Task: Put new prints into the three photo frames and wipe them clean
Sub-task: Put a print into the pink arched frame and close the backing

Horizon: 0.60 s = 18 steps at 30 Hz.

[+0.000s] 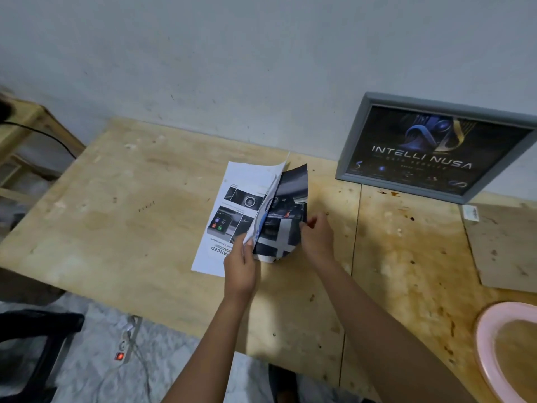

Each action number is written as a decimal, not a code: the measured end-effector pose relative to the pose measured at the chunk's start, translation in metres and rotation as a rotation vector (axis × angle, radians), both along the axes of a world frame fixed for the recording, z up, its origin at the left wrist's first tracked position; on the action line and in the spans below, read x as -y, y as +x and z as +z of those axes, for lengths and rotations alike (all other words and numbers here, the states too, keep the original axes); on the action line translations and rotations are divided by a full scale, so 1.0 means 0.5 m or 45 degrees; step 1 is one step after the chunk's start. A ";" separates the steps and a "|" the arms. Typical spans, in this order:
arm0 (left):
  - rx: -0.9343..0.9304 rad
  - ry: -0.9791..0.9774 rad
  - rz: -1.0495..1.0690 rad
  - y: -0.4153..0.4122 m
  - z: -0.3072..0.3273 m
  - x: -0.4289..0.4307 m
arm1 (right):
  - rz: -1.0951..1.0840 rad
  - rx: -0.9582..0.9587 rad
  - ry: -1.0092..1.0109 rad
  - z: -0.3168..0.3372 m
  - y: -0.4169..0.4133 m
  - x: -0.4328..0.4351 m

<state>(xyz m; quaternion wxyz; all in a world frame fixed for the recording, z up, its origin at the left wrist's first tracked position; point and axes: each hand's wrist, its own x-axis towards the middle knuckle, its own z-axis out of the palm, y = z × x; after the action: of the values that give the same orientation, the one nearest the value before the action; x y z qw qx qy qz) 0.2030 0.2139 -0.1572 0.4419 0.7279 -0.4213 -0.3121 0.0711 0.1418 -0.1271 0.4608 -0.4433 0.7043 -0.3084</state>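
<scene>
Above table (145, 216): left hand (239, 267) fingers pinch raised prints (273, 199); right hand (316, 235) fingers apparently grip dark print (290, 205) edge.

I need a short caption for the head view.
Both hands leaf through prints beside a framed poster.

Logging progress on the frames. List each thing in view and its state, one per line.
Grey photo frame: upright, leaning on the wall, print inside.
White print: flat on the table.
Dark print: lifted, curled, held.
Left hand: pinching lifted sheets.
Right hand: gripping dark print's edge.
Pink basin: empty.
</scene>
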 end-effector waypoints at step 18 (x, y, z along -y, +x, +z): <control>0.882 0.440 -0.518 -0.065 -0.079 -0.025 | -0.395 0.153 -0.441 0.095 -0.297 -0.095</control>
<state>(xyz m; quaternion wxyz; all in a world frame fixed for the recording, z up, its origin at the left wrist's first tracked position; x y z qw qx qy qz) 0.1707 0.2264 -0.1966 0.0754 0.7550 -0.6211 -0.1960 -0.0772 0.1893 -0.0794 0.3663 -0.3830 0.6718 -0.5175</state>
